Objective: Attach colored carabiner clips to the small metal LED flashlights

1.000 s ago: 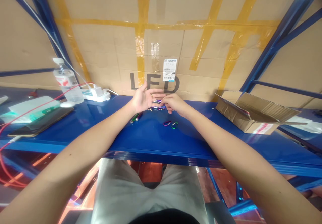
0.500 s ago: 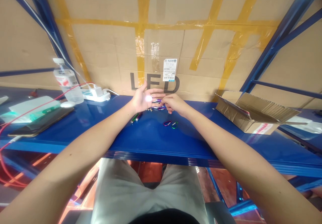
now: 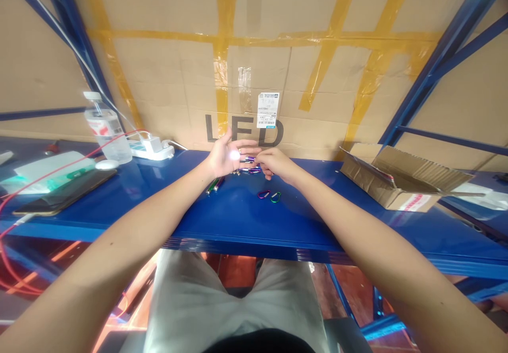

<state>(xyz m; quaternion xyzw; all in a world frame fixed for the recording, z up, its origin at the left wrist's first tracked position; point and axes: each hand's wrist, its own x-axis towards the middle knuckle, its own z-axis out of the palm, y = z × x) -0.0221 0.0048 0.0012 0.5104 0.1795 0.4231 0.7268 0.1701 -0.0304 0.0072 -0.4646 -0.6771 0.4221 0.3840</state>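
Note:
My left hand [image 3: 223, 158] is open with its fingers stretched out, and a bright white spot of light falls on its palm. Facing it, my right hand [image 3: 278, 164] pinches a small purple flashlight [image 3: 248, 159] pointed at that palm. Under the hands lie several more metallic purple and silver pieces [image 3: 253, 171], partly hidden. By my left wrist lie a green metal tube [image 3: 211, 186] and a darker metal tube [image 3: 218, 184]. Nearer me on the table, a pink-purple carabiner [image 3: 263, 195] and a green carabiner [image 3: 275, 197] rest side by side.
At the right of the blue table [image 3: 254, 226] is an open cardboard box [image 3: 405, 183]. On the left are a water bottle [image 3: 107, 130], a white power strip [image 3: 154, 150], a tablet-like dark slab [image 3: 63, 194] and a red cable [image 3: 51, 172]. A large cardboard sheet [image 3: 166, 88] stands behind.

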